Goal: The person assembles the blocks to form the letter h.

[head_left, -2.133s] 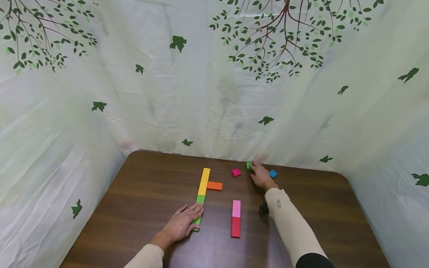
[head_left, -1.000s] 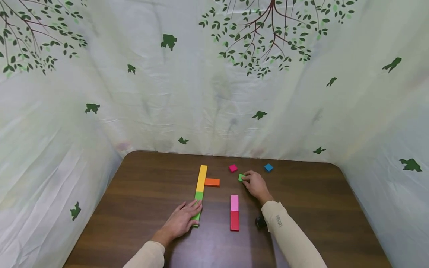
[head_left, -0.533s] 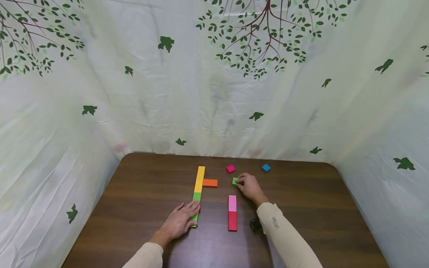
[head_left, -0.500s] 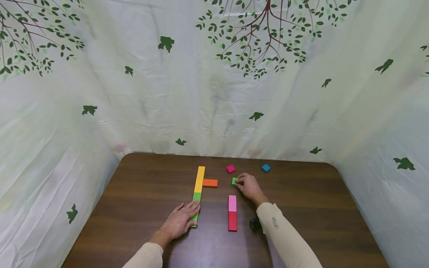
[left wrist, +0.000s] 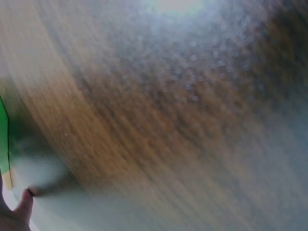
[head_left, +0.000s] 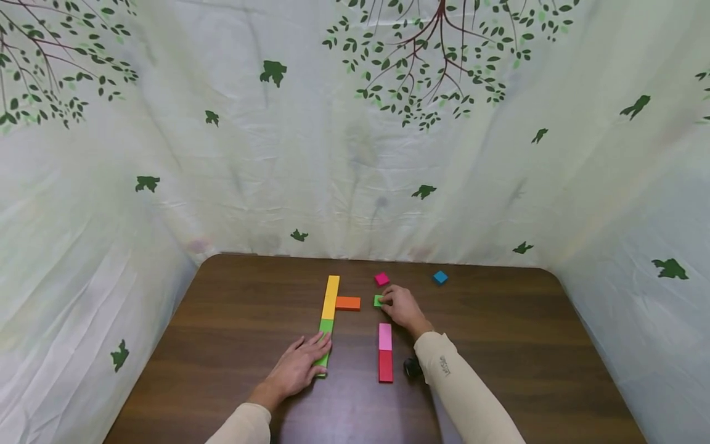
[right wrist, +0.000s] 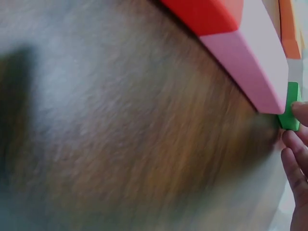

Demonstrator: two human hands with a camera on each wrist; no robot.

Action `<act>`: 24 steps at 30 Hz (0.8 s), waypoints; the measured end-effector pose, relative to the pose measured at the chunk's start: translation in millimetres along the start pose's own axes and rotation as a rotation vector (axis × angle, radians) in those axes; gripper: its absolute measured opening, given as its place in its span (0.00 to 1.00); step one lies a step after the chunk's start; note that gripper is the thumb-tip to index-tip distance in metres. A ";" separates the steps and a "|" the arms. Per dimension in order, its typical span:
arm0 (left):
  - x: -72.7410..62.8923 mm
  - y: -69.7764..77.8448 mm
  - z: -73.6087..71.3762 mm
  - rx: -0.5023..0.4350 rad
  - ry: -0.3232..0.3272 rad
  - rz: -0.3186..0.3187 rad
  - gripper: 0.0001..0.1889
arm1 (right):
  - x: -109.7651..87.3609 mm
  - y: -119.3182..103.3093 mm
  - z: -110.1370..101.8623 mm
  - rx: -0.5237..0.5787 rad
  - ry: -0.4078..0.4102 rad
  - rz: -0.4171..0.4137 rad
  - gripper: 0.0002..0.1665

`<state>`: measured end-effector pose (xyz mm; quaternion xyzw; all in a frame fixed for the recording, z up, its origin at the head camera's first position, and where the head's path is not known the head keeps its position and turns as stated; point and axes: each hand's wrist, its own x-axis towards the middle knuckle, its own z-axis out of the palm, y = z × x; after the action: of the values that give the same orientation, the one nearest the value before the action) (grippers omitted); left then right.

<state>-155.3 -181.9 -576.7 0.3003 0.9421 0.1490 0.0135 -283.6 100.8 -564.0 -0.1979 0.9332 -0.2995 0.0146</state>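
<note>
My left hand (head_left: 296,368) rests with fairly straight fingers on a green block (head_left: 326,325), covering part of it. A yellow block (head_left: 330,297) lies end to end with that green one, and an orange block (head_left: 348,303) juts out rightward from the yellow one's side. Between thumb and fingers, my right hand (head_left: 402,307) pinches a small green block (head_left: 377,301), low over the table and a little right of the orange block's end. The right wrist view shows the same small green block (right wrist: 291,107) beyond the pink block's end.
A pink block (head_left: 385,337) and a red block (head_left: 385,366) form a line in front of the right hand. Farther back lie a small magenta block (head_left: 381,279) and a blue block (head_left: 440,277). A printed curtain (head_left: 355,185) hangs behind the brown table (head_left: 527,345).
My right hand has brought the small green block from the table's back edge leftward and nearer, to between the magenta and pink blocks. The left hand has stayed on its green block.
</note>
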 end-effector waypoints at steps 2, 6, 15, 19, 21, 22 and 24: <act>0.4 1.0 0.5 -0.005 -0.010 -0.009 0.32 | 1.6 -1.8 0.2 -0.008 -0.010 0.002 0.08; 1.2 2.6 0.5 -0.015 -0.029 -0.035 0.31 | 4.7 -5.1 2.3 -0.033 -0.015 -0.051 0.08; 0.6 3.5 -2.3 0.000 -0.040 -0.038 0.31 | 8.4 -12.5 8.6 -0.011 -0.057 -0.043 0.09; 0.4 3.4 -2.7 0.005 -0.046 -0.038 0.31 | 8.4 -15.6 10.5 0.005 -0.060 -0.038 0.09; 0.4 3.3 -3.0 0.008 -0.048 -0.037 0.31 | 8.2 -16.6 11.2 0.012 -0.055 -0.042 0.09; 0.5 3.2 -2.8 0.008 -0.047 -0.036 0.31 | 8.0 -17.1 11.6 0.020 -0.053 -0.043 0.09; 0.6 2.7 -2.7 0.013 -0.044 -0.031 0.31 | 7.5 -17.6 12.5 0.027 -0.049 -0.046 0.09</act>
<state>-154.5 -180.2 -573.3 0.2889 0.9470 0.1362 0.0344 -282.4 78.0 -563.7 -0.2263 0.9236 -0.3076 0.0332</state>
